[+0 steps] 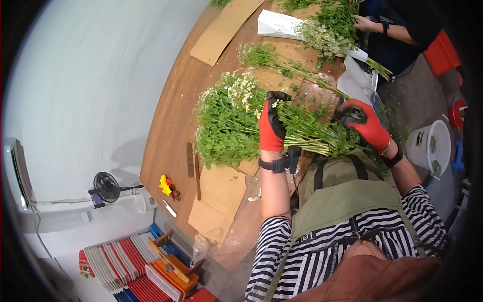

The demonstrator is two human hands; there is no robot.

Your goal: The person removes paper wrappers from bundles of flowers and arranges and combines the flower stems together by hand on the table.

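The person's left hand (273,122), in a red and black glove, is closed around the stems of a flower bunch (314,132) over the worktop (168,136), in front of the person's body; the stems run from its grip toward the right. The right hand (363,121), gloved alike, has its fingers bent above the stem side of that bunch; it is blurred, and I cannot tell whether it pinches anything. Just beside the left hand lies one large pile of greens (226,123) with small white flowers, covering part of the cardboard under it. Beyond the hands, one long-stemmed bunch (261,54) lies with its stems pointing toward the right hand. At the far side, one hand of another person (367,23) touches a further bunch (329,38), near one white wrapper (279,25). At least four pieces of cardboard (217,199) show, some partly hidden, so the full count is unclear. Near the pile is one brown stick (196,176); by the worktop's edge are one yellow object (165,184) and one white-handled tool (169,208). One white bucket (418,150) stands beyond the right arm, with one black fan (106,186) by the wall.
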